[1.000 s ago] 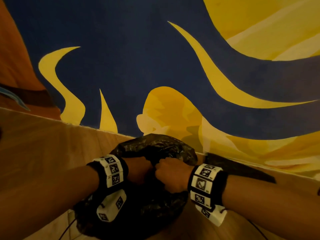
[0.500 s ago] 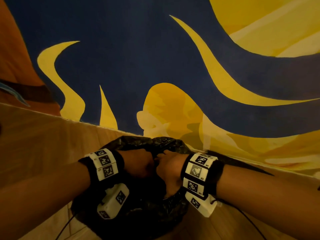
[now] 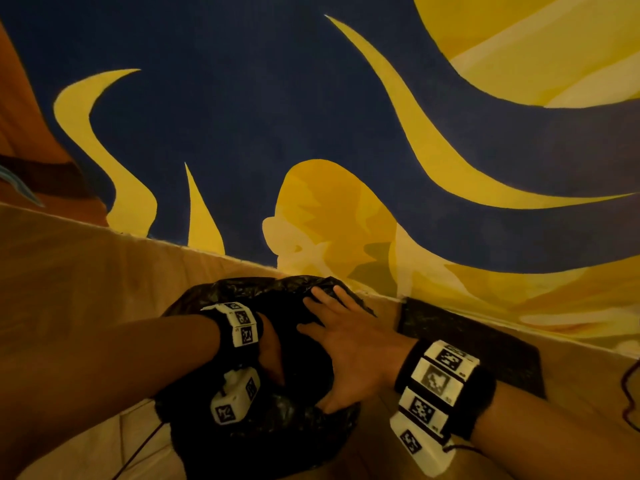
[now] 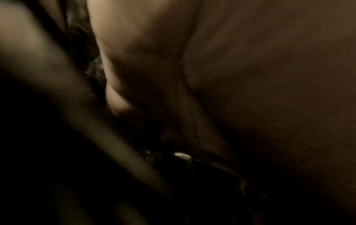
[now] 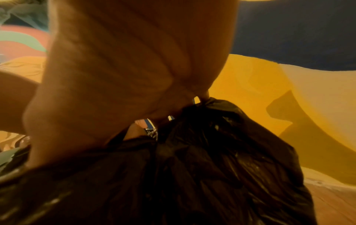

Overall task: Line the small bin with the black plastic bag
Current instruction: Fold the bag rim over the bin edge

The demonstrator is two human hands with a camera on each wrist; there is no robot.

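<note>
A crinkled black plastic bag (image 3: 242, 296) is draped over the small bin, which it hides completely, on the floor close to the wall. My left hand (image 3: 272, 358) reaches down inside the bag's mouth, its fingers out of sight in the head view. The left wrist view is dark and blurred, showing only my palm (image 4: 250, 91) with no fingers folded over it. My right hand (image 3: 332, 317) lies flat with spread fingers, pressing the bag's far right edge. In the right wrist view the bag (image 5: 212, 167) bunches just under that hand (image 5: 125, 68).
A wall (image 3: 277, 116) painted in blue and yellow rises right behind the bag. The wooden floor (image 3: 69, 289) extends to the left. A dark flat mat (image 3: 467, 341) lies on the floor at the right, and a thin cable (image 3: 628, 393) hangs at the far right edge.
Both hands were gripping the bag close together at its top. Now the left hand has gone down inside the bag, and the right hand has spread flat on the bag's far edge.
</note>
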